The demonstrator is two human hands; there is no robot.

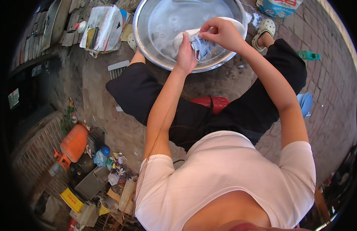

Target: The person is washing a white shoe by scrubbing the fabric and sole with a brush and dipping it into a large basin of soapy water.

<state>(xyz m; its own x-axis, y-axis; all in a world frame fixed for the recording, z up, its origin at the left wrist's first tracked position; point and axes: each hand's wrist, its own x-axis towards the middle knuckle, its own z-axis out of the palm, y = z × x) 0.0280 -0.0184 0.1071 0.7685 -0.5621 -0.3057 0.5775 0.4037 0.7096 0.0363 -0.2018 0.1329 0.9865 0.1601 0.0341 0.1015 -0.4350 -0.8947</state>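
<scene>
A large round metal basin (141,47) of cloudy water stands on the ground between my feet. Over its near side, my left hand (187,56) grips a white shoe (178,40), thumb on top. Loose pale shoelaces (206,50) hang in loops from the shoe's opening. My right hand (224,34) bends over the shoe with thumb and forefinger pinched together at the lacing; what they pinch looks like a lace, though it is partly hidden. A white sole-like edge (236,24) shows behind my right hand, and I cannot tell whether it belongs to the same shoe.
Left of the basin are a cardboard box (104,30) and a brush-like item (117,68). To the right lie a detergent bag (278,7), a green bottle (308,55) and a blue plastic item (305,104). A red object (214,104) sits between my legs. Clutter surrounds an orange gas cylinder (74,143).
</scene>
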